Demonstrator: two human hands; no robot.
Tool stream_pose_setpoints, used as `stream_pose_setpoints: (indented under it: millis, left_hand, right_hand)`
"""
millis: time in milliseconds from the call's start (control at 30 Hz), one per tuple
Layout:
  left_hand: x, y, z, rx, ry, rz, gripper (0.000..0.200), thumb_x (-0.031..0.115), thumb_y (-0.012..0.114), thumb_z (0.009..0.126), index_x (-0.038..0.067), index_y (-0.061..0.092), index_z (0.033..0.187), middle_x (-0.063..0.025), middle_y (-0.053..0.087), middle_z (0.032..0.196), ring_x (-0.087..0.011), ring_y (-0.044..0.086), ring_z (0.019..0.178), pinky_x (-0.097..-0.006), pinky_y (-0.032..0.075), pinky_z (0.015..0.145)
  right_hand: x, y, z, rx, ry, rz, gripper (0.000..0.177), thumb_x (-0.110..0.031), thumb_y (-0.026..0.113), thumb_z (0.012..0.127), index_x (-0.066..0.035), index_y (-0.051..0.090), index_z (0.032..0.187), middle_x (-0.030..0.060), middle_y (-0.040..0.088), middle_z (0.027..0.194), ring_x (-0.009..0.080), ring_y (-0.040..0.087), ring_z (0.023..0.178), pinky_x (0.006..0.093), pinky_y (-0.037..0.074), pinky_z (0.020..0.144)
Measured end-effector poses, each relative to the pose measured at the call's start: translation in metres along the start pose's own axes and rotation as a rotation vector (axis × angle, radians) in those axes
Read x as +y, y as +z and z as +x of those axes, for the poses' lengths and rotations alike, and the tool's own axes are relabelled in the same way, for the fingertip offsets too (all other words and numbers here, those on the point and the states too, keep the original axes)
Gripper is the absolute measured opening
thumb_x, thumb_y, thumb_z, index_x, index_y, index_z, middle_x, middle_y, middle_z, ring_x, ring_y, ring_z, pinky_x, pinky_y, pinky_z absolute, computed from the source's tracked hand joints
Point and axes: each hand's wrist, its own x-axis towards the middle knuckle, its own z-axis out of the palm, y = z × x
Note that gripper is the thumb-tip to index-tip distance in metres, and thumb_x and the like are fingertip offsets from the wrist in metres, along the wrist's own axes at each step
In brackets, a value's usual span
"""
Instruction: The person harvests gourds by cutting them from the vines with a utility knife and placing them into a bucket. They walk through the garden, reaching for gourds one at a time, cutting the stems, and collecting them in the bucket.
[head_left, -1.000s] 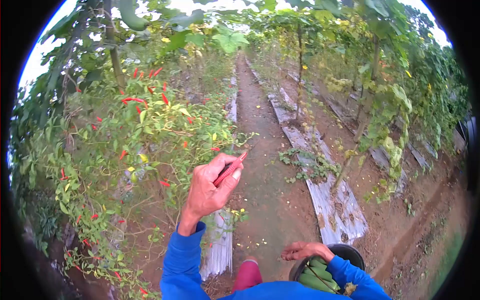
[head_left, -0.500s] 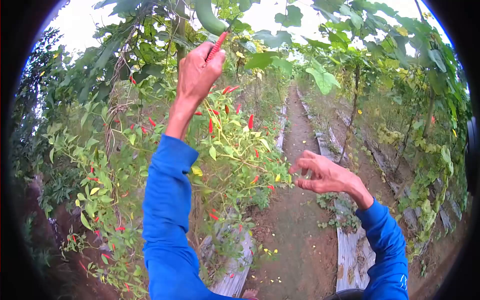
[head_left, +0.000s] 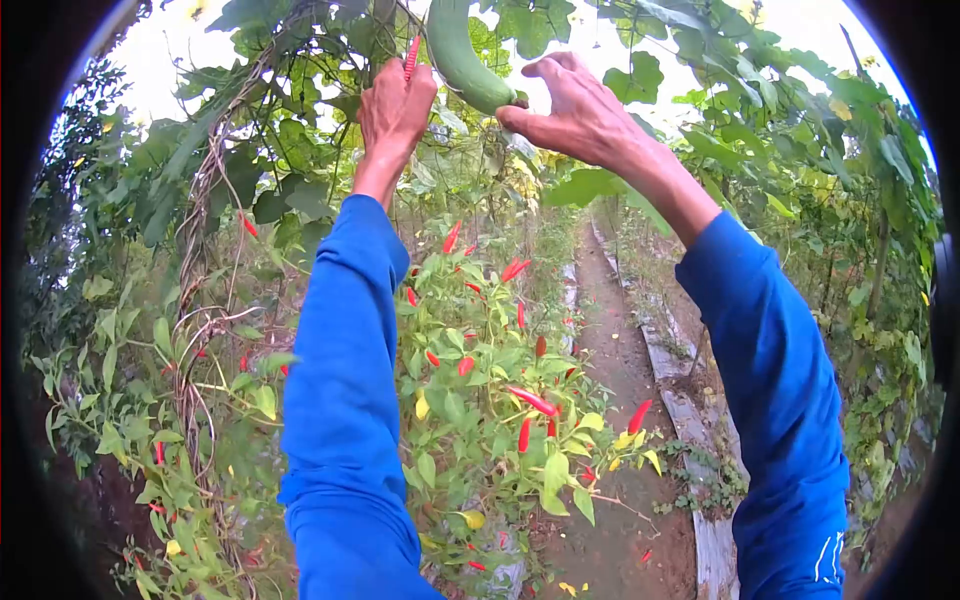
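Note:
A long, curved green gourd [head_left: 462, 55] hangs from the vines at the top of the head view, its dark lower tip pointing right. My left hand [head_left: 393, 115] is left of it, fingers closed around a tool with a red ribbed handle [head_left: 412, 58]; the tool's working end is lost among the vines. On the other side, my right hand [head_left: 583, 115] reaches up with thumb and fingers spread apart. The gourd's tip lies between them in this view, the thumb right at its lower end.
A chili bush [head_left: 500, 400] with many red peppers spreads below my arms. Twisted dry vines [head_left: 200, 230] climb on the left. A dirt path [head_left: 610, 330] runs ahead, bordered by a strip of plastic mulch [head_left: 690, 420]. Leafy vines [head_left: 840, 200] line the right side.
My right hand has risen from beside the chili bush to the gourd's tip. My left hand, still on the red-handled tool, has moved up slightly. The view has shifted, bringing the gourd lower.

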Motion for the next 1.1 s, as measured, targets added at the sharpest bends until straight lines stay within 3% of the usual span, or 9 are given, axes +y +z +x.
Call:
stream_pose_setpoints:
  millis: [67, 133, 200, 233, 367, 533, 667, 900, 1100]
  left_hand:
    - [-0.009, 0.012, 0.011, -0.017, 0.012, -0.021, 0.045, 0.046, 0.041, 0.083, 0.003, 0.055, 0.084, -0.0171, 0.061, 0.075, -0.0343, 0.058, 0.068, -0.0474, 0.042, 0.065]
    - [-0.008, 0.021, 0.015, -0.023, 0.082, -0.127, 0.046, 0.048, 0.041, 0.084, 0.004, 0.054, 0.081, -0.0173, 0.060, 0.073, -0.0318, 0.060, 0.069, -0.0464, 0.043, 0.065]
    - [-0.003, 0.028, 0.013, -0.046, 0.071, -0.199, 0.048, 0.047, 0.043, 0.085, 0.002, 0.057, 0.084, -0.0188, 0.061, 0.072, -0.0325, 0.062, 0.071, -0.0454, 0.045, 0.068]
    - [-0.001, 0.032, 0.014, -0.032, 0.162, -0.203, 0.048, 0.046, 0.044, 0.086, 0.000, 0.058, 0.087, -0.0190, 0.063, 0.072, -0.0332, 0.063, 0.072, -0.0446, 0.045, 0.069]
    - [0.003, 0.032, 0.016, -0.075, 0.321, -0.193, 0.045, 0.041, 0.047, 0.089, -0.001, 0.061, 0.093, -0.0182, 0.067, 0.076, -0.0326, 0.064, 0.071, -0.0425, 0.048, 0.070]
    - [-0.002, 0.017, 0.062, -0.034, 0.336, 0.019, 0.040, 0.041, 0.044, 0.088, 0.004, 0.059, 0.091, -0.0202, 0.066, 0.074, -0.0345, 0.064, 0.070, -0.0450, 0.048, 0.067]
    - [0.015, 0.021, 0.097, -0.090, 0.384, 0.271, 0.044, 0.041, 0.044, 0.085, 0.002, 0.060, 0.099, -0.0289, 0.067, 0.087, -0.0466, 0.064, 0.081, -0.0543, 0.047, 0.075]
    - [0.034, 0.030, 0.131, -0.116, 0.578, 0.452, 0.044, 0.039, 0.041, 0.090, 0.004, 0.058, 0.109, -0.0275, 0.066, 0.086, -0.0430, 0.064, 0.079, -0.0520, 0.047, 0.076]
    - [-0.007, 0.025, 0.147, -0.153, 0.490, 0.437, 0.060, 0.053, 0.040, 0.091, 0.003, 0.058, 0.120, -0.0247, 0.066, 0.096, -0.0356, 0.063, 0.088, -0.0456, 0.046, 0.082]
  right_hand:
    - [0.007, 0.013, 0.023, -0.081, 0.115, -0.139, 0.078, -0.057, 0.063, 0.080, 0.008, 0.055, 0.124, 0.0308, 0.045, 0.137, 0.0407, 0.051, 0.122, 0.0428, 0.042, 0.104]
    - [0.018, 0.030, 0.039, -0.013, 0.107, -0.186, 0.080, -0.058, 0.065, 0.079, 0.011, 0.058, 0.118, 0.0335, 0.056, 0.121, 0.0398, 0.059, 0.112, 0.0425, 0.047, 0.098]
    - [0.020, 0.031, 0.049, -0.183, 0.113, -0.078, 0.082, -0.062, 0.065, 0.078, 0.011, 0.060, 0.114, 0.0318, 0.064, 0.100, 0.0380, 0.066, 0.098, 0.0442, 0.051, 0.089]
    - [0.020, 0.033, 0.050, -0.153, 0.060, -0.051, 0.079, -0.066, 0.065, 0.078, 0.008, 0.063, 0.104, 0.0260, 0.067, 0.080, 0.0372, 0.068, 0.079, 0.0459, 0.053, 0.075]
    - [0.026, 0.024, 0.051, -0.110, 0.116, -0.193, 0.064, -0.062, 0.065, 0.078, 0.002, 0.063, 0.086, 0.0177, 0.064, 0.063, 0.0326, 0.065, 0.058, 0.0453, 0.051, 0.057]
    - [0.038, -0.009, 0.035, -0.085, 0.075, -0.504, 0.049, -0.050, 0.063, 0.079, -0.001, 0.060, 0.079, 0.0134, 0.059, 0.056, 0.0282, 0.060, 0.050, 0.0409, 0.049, 0.052]
    - [0.056, -0.023, 0.021, -0.064, -0.029, -0.610, 0.050, -0.050, 0.065, 0.080, 0.000, 0.058, 0.082, 0.0144, 0.059, 0.056, 0.0293, 0.060, 0.050, 0.0425, 0.049, 0.050]
    - [0.047, -0.034, 0.015, -0.051, -0.086, -0.587, 0.048, -0.049, 0.070, 0.080, -0.002, 0.059, 0.073, 0.0094, 0.056, 0.052, 0.0249, 0.058, 0.046, 0.0380, 0.049, 0.045]
    - [0.045, -0.056, -0.007, -0.061, -0.152, -0.486, 0.038, -0.040, 0.073, 0.076, -0.003, 0.064, 0.072, 0.0110, 0.059, 0.055, 0.0246, 0.061, 0.049, 0.0377, 0.050, 0.046]
